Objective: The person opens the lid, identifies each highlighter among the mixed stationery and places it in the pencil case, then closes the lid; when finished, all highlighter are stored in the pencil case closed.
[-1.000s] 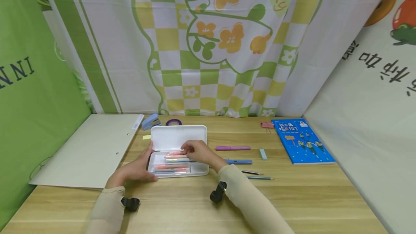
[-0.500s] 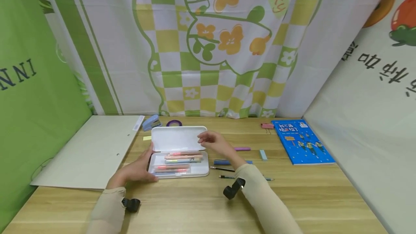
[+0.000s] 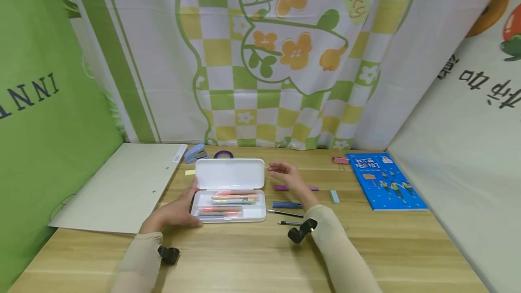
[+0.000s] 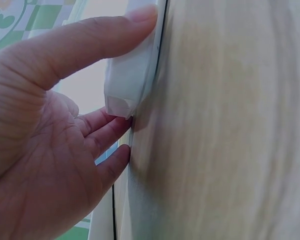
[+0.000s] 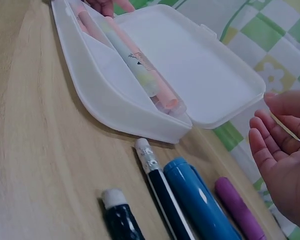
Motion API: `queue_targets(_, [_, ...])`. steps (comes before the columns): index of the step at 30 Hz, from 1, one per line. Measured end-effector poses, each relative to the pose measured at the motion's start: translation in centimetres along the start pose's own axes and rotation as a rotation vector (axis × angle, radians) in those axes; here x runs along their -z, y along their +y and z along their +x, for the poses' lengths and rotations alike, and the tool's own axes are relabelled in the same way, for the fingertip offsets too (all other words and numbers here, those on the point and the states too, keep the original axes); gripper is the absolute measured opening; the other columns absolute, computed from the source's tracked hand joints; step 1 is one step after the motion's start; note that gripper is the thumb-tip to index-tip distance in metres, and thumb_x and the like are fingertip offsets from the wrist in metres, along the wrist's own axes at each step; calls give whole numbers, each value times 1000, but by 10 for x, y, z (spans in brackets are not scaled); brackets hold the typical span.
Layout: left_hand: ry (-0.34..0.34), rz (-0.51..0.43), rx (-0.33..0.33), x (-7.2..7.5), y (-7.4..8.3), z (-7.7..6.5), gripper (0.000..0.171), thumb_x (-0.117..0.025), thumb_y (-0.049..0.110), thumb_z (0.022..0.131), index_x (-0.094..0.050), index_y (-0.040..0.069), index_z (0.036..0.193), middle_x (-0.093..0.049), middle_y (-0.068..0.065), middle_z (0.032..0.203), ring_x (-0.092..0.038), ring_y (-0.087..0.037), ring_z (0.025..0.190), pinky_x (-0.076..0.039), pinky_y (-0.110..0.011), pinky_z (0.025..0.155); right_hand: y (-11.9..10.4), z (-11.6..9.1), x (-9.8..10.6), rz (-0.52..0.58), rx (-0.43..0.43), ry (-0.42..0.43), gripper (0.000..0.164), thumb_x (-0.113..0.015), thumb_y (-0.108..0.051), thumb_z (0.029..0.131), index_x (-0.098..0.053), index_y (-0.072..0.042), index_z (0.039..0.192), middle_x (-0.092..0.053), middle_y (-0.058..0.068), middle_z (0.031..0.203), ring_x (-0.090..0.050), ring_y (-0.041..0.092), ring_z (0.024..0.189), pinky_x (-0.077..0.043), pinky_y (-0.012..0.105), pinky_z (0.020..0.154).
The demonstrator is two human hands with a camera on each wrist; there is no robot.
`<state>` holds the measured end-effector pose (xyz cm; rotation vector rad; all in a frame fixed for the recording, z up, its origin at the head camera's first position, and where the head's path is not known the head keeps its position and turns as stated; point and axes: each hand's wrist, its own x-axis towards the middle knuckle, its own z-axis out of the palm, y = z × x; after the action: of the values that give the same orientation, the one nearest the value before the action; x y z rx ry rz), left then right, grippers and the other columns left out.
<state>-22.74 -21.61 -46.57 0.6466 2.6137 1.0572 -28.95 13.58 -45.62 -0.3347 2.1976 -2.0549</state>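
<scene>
A white pencil case [image 3: 253, 213] lies on the wooden table with its lid [image 3: 229, 174] raised at the back. Inside are several pens [image 5: 132, 60], pink and pale green among them. My left hand [image 3: 175, 212] grips the case's left end, thumb along the front side and fingers at the end and back. My right hand [image 3: 288, 176] hovers beside the lid's right edge, fingers loosely bent and holding nothing. In the right wrist view its thumb tip overlaps the lid's corner. A purple pen [image 5: 237, 207], a blue pen [image 5: 197, 197] and two pencils [image 5: 162, 195] lie right of the case.
A light blue eraser [image 3: 335, 196], a pink binder clip [image 3: 340, 160] and a blue book [image 3: 390, 184] lie to the right. Behind the case are a lilac stapler [image 3: 196, 153] and a purple tape roll [image 3: 224, 154]. A large cream folder [image 3: 118, 189] covers the left side.
My right hand has come out of the case and moved right and back, past the lid's right edge. The left hand keeps its hold; the head view has shifted slightly.
</scene>
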Motion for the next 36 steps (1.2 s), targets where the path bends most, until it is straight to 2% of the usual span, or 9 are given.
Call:
queue_targets(7, [11, -53, -30, -4, -1, 4, 132, -86, 20, 64, 16, -9, 143, -8, -39, 146, -13, -50, 135, -11, -60, 109, 6, 2, -9, 43, -98, -26, 47, -58, -15, 92, -46, 2, 134, -54, 16, 129, -57, 19, 107, -46, 37, 88])
queue_targets(13, [46, -153, -56, -8, -2, 4, 133, -87, 14, 62, 17, -9, 142, -35, -31, 131, -37, -43, 121, -22, -57, 107, 2, -6, -19, 208, -76, 19, 37, -48, -15, 98, -47, 10, 124, -59, 12, 113, -58, 20, 101, -38, 45, 103])
queue_targets(17, [66, -176, -24, -9, -3, 2, 138, -87, 13, 62, 25, -9, 139, -35, -32, 134, -36, -44, 125, -22, -55, 108, -1, -17, -24, 248, -39, 23, 35, -44, -18, 100, -50, 14, 115, -60, 8, 103, -57, 18, 97, -37, 45, 104])
queue_targets(21, [48, -197, 2, -8, -3, -1, 142, -86, 14, 65, 35, -2, 137, -32, -35, 139, -32, -47, 129, -23, -54, 108, -2, -30, -26, 111, -45, -32, 26, -52, -21, 97, -58, 3, 101, -62, 16, 115, -55, 20, 110, -36, 44, 105])
queue_targets(24, [17, -210, 42, -4, -3, -5, 141, -85, 20, 69, 37, 7, 138, -18, -38, 146, -24, -50, 133, -20, -56, 109, -2, -38, -26, -29, -44, -116, 21, -61, -22, 92, -59, -1, 95, -56, 19, 128, -51, 26, 120, -34, 45, 106])
queue_targets(28, [-32, -244, 47, 3, -6, -13, 132, -80, 24, 75, 33, 9, 142, -11, -35, 150, -20, -49, 135, -18, -57, 109, -3, -47, -25, -106, 12, -264, 33, -65, -11, 89, -56, 7, 115, -45, 24, 138, -39, 32, 132, -28, 42, 110])
queue_targets(30, [-56, -285, 19, 6, -8, -15, 121, -75, 23, 81, 26, 3, 144, -17, -33, 149, -21, -47, 135, -18, -56, 109, -3, -49, -26, -159, 62, -330, 43, -65, -6, 88, -50, 9, 126, -40, 26, 141, -33, 33, 135, -24, 41, 112])
queue_targets(34, [-78, -297, 32, 10, -7, -15, 94, -64, 27, 90, 3, -5, 147, -17, -34, 149, -18, -47, 137, -19, -53, 110, -1, -53, -29, -364, 128, -367, 54, -68, -8, 85, -47, 2, 134, -37, 20, 146, -29, 32, 138, -23, 43, 112])
queue_targets(36, [-81, -280, 37, 10, -6, -14, 90, -61, 27, 92, 0, -8, 147, -12, -34, 150, -16, -48, 137, -17, -53, 110, -1, -56, -31, -477, 147, -361, 59, -70, -12, 85, -46, -2, 137, -37, 17, 147, -30, 32, 137, -24, 45, 111])
